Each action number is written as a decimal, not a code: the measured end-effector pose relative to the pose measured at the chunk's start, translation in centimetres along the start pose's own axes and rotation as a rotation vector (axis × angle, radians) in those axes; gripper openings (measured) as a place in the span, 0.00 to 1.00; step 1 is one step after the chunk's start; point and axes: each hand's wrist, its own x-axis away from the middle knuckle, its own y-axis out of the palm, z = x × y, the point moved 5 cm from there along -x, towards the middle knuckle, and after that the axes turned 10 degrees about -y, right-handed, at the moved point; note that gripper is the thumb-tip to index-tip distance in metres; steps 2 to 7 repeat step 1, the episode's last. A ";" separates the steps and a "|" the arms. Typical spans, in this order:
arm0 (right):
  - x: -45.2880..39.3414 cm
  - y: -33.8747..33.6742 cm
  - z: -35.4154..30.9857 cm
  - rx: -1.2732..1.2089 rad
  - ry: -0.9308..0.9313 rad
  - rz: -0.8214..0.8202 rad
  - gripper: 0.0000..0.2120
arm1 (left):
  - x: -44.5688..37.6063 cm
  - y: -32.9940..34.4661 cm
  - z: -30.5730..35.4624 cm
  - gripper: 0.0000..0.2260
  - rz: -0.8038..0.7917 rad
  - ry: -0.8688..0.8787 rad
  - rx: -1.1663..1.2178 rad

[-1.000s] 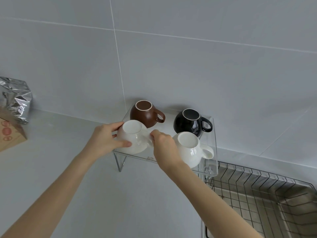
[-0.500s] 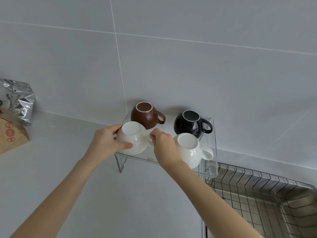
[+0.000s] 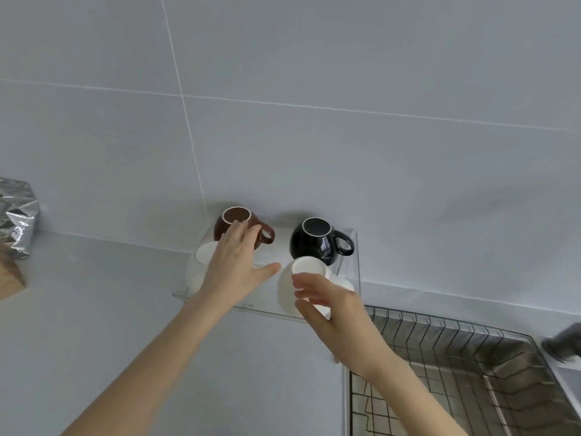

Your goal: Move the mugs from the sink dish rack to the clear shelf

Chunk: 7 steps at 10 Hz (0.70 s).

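Four round mugs stand on the clear shelf (image 3: 348, 265) against the wall. The brown mug (image 3: 234, 219) and the black mug (image 3: 314, 242) are at the back. A white mug (image 3: 197, 272) sits at the front left, largely hidden behind my left hand (image 3: 235, 269), which hovers over it with fingers spread and holds nothing. The other white mug (image 3: 297, 278) sits at the front right. My right hand (image 3: 330, 305) is just in front of it, fingers apart and off the mug.
The wire dish rack (image 3: 471, 357) fills the sink at the lower right, with no mugs visible in it. A silver foil bag (image 3: 17, 221) and a brown box (image 3: 9, 276) stand on the grey counter at the far left. A blurred grey object (image 3: 564, 344) sits at the right edge.
Both hands have let go of the front-left white mug. My left hand opened above it, and my right hand drew back to the right, in front of the other white mug.
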 end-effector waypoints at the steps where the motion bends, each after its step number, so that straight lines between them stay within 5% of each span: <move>1: 3.7 -4.6 -1.8 -0.145 -0.003 0.077 0.14 | 0.0 0.3 4.9 0.33 -0.102 0.104 0.095; 7: 3.7 -4.6 -1.8 -0.145 -0.003 0.077 0.14 | 0.0 0.3 4.9 0.33 -0.102 0.104 0.095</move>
